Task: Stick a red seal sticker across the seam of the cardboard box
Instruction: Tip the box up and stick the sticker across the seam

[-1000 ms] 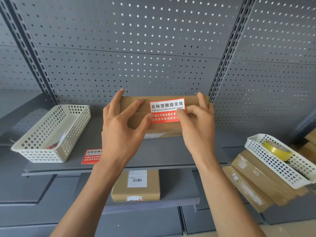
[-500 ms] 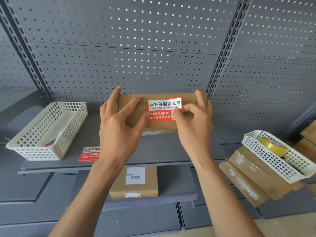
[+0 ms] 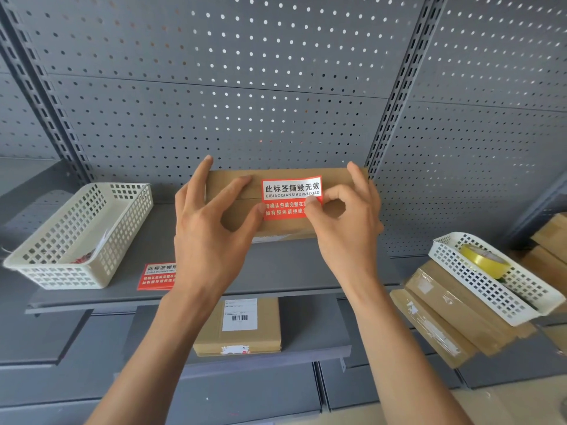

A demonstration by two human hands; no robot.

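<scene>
Little has been moved: the box (image 3: pixel 276 174) is still gripped by left hand (image 3: pixel 202 240) and right hand (image 3: pixel 346 234), the sticker (image 3: pixel 291 191) thumbed across the seam (image 3: pixel 253 198); firm smoothing seems called for next.

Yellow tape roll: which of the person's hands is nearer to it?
Right. The right hand sits left of the tape roll; the left hand lies farther left.

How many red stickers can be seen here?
2: a sticker on the held box, and a second sticker lying on the shelf at left. Red scraps in the left basket may be more.
</scene>
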